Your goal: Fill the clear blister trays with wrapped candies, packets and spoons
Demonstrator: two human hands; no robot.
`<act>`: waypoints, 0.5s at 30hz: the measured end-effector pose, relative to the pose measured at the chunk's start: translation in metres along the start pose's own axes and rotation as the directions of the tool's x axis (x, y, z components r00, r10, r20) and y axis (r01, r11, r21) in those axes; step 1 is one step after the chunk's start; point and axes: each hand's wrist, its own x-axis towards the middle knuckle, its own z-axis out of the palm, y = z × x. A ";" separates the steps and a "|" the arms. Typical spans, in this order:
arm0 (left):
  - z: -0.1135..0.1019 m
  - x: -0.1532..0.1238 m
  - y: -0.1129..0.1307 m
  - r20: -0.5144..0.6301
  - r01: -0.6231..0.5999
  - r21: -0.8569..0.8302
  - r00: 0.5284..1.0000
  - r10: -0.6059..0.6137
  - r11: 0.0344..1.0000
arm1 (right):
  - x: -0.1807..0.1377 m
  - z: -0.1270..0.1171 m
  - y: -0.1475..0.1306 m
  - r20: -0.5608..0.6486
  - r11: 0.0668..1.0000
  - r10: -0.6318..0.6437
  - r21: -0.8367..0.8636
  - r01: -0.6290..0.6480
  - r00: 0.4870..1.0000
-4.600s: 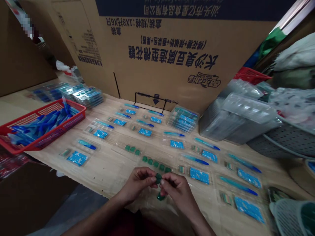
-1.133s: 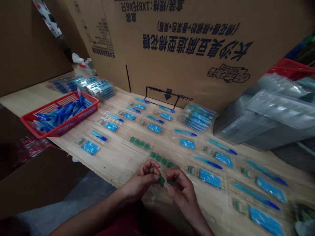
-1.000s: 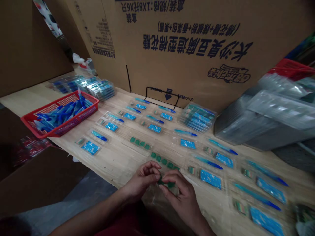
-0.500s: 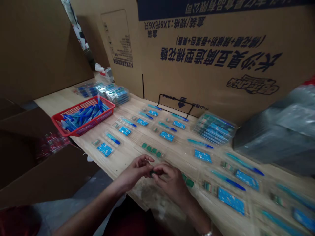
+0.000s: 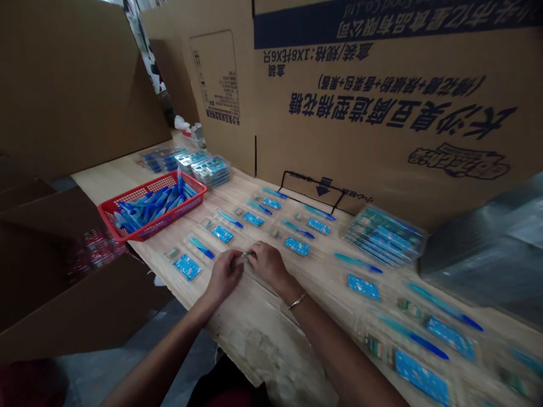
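Observation:
Both hands are stretched out over the wooden table (image 5: 254, 333), fingertips meeting over a clear tray. My left hand (image 5: 224, 274) is curled, its fingers pinched on a small green piece (image 5: 246, 254). My right hand (image 5: 267, 264), a bracelet at its wrist, lies knuckles up with its fingers closed at that same green piece and covers the tray beneath. Clear trays holding a blue pen (image 5: 202, 247) and a blue card (image 5: 187, 266) lie just left of my hands; more such sets (image 5: 297, 245) lie in rows beyond and to the right.
A red basket (image 5: 150, 206) full of blue pens stands at the far left edge. Stacks of filled clear trays (image 5: 384, 234) sit against a large printed cardboard box (image 5: 382, 107); another stack (image 5: 203, 165) is at back left. Grey plastic bundles (image 5: 487, 243) are on the right.
Both hands have reached forward from the near table edge to the tray with green pieces, still pinching a small green piece. The camera has swung left.

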 end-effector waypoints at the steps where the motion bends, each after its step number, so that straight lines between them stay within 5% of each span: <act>1: 0.001 -0.001 -0.001 -0.002 -0.041 0.045 0.999 0.041 0.998 | 0.001 0.002 -0.001 0.015 0.999 -0.010 -0.030 0.011 1.000; 5: 0.004 -0.002 -0.002 -0.010 -0.117 0.131 0.993 0.119 0.984 | 0.001 0.005 -0.009 0.065 0.989 -0.081 -0.119 0.089 0.995; 15: 0.008 -0.005 -0.006 -0.022 -0.063 0.130 0.998 0.067 0.989 | 0.010 0.004 -0.010 0.104 0.982 -0.093 -0.153 0.108 0.990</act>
